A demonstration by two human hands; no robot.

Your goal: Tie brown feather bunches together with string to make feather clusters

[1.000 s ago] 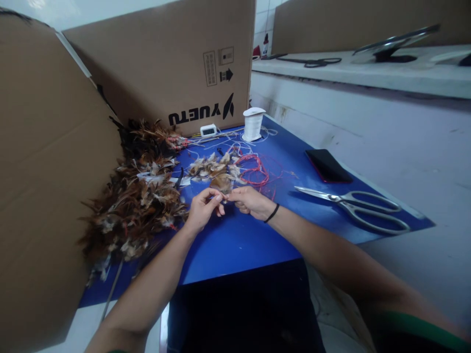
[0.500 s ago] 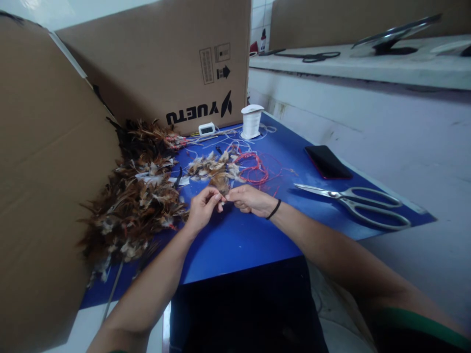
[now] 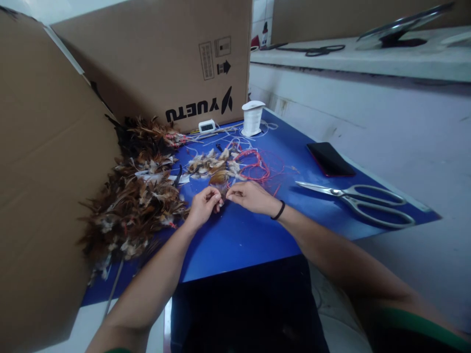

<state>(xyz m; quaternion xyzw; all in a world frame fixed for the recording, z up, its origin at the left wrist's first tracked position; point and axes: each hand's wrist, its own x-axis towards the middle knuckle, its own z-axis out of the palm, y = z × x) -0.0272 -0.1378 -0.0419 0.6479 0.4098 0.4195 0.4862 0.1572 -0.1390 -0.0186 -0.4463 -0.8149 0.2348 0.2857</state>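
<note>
My left hand (image 3: pixel 204 206) pinches a brown feather (image 3: pixel 218 179) whose fluffy tip points away from me. Close on its right, my right hand (image 3: pixel 250 197) has its thumb and forefinger pressed together; whatever is between them is too small to make out. Just beyond the hands lies a small pile of pale and brown feathers (image 3: pixel 208 164). Beside that pile is a loose coil of red string (image 3: pixel 257 166). A large heap of brown feathers (image 3: pixel 143 206) fills the left of the blue table (image 3: pixel 239 245).
Large scissors (image 3: pixel 342 192) and a dark phone (image 3: pixel 330 159) lie at the right. A spool of white ribbon (image 3: pixel 252 119) and a small white digital display (image 3: pixel 206 126) stand at the back. Cardboard (image 3: pixel 147 59) walls off the back and left. A ledge (image 3: pixel 331 61) runs along the right.
My right hand has moved slightly away from my left, so a gap shows between their fingertips. The left hand keeps its pinch. The view has shifted a little.
</note>
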